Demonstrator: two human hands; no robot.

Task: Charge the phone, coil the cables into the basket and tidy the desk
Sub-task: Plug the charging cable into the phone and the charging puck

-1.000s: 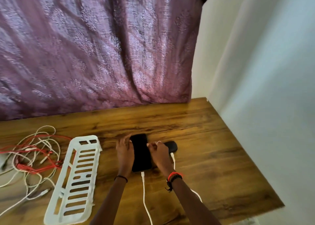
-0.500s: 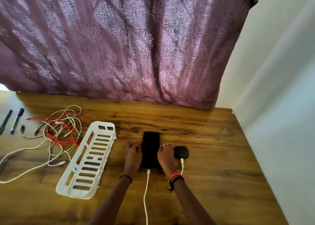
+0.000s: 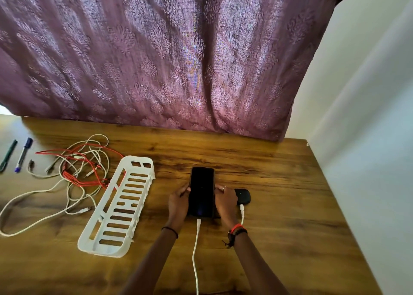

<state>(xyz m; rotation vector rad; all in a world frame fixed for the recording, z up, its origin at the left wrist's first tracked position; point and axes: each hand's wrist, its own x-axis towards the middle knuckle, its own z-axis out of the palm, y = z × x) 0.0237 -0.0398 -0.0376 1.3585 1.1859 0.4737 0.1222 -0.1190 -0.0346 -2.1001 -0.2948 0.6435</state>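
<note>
Charging step: my left hand (image 3: pixel 178 202) and right hand (image 3: pixel 224 199) pinch phone (image 3: pixel 201 192) by its sides, flat on desk (image 3: pixel 290 205), white cable (image 3: pixel 194 250) plugged in. Next: let go, coil loose cables (image 3: pixel 76 180) left of basket (image 3: pixel 120 205).

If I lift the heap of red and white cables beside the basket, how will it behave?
The cables look thin and loosely looped, so they are probably floppy and light. Red and white strands cross each other, so lifting one would likely drag the others. Loose plug ends may trail.
</note>
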